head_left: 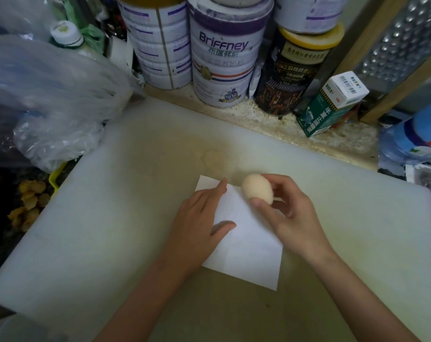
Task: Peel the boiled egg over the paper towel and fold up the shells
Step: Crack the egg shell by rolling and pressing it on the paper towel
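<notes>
A: Right hand [291, 213] grips the egg [257, 188], thumb and fingers curled round it, at the paper towel's [254, 248] one o'clock edge.
B: Left hand [199, 218] lies flat, fingers straight, on the towel's ten o'clock side.

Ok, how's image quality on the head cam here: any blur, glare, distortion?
Head view: dim, soft light with no hard glare, only a faint shadow under the left hand on the paper towel. Head view: the egg in the right hand looks slightly soft, and the plastic bag at left is smeared. Head view: wide-angle distortion makes the cans at the back lean.
</notes>
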Action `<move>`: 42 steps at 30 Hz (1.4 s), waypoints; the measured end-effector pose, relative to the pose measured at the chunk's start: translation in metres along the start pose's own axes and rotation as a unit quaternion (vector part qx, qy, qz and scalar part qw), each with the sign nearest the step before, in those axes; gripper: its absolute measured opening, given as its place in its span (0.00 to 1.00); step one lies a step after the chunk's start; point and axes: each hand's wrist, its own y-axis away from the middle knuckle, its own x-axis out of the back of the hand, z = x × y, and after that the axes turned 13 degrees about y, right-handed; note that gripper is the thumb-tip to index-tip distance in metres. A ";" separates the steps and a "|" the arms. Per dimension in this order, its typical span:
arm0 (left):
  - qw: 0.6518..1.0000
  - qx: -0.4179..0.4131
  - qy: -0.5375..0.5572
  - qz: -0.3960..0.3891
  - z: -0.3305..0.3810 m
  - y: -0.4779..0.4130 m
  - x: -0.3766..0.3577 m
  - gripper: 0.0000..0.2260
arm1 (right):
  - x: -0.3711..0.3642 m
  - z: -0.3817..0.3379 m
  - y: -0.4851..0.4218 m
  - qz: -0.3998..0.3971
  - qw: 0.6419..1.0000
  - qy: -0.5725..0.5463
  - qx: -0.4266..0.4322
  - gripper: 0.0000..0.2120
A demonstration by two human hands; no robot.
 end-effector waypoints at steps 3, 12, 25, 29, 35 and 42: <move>0.999 0.008 0.038 0.011 0.005 0.004 0.002 0.27 | 0.009 -0.001 0.019 -0.010 0.986 0.120 0.114 0.15; 0.998 -0.051 -0.011 0.033 0.005 0.033 0.002 0.16 | -0.008 0.003 0.039 -0.016 0.943 0.289 0.162 0.17; 0.997 0.007 0.058 0.040 -0.004 0.045 -0.010 0.24 | -0.006 -0.026 0.043 0.007 0.927 0.332 0.175 0.15; 0.998 0.006 0.048 0.043 -0.004 0.046 -0.012 0.24 | -0.013 -0.029 0.041 -0.054 0.894 0.415 0.162 0.22; 0.996 -0.024 0.049 0.068 -0.007 0.045 -0.015 0.22 | -0.025 -0.014 0.040 0.007 0.936 0.325 0.134 0.19; 0.994 -0.022 0.077 0.068 -0.009 0.046 -0.016 0.19 | -0.044 -0.001 0.039 0.031 0.958 0.240 0.155 0.20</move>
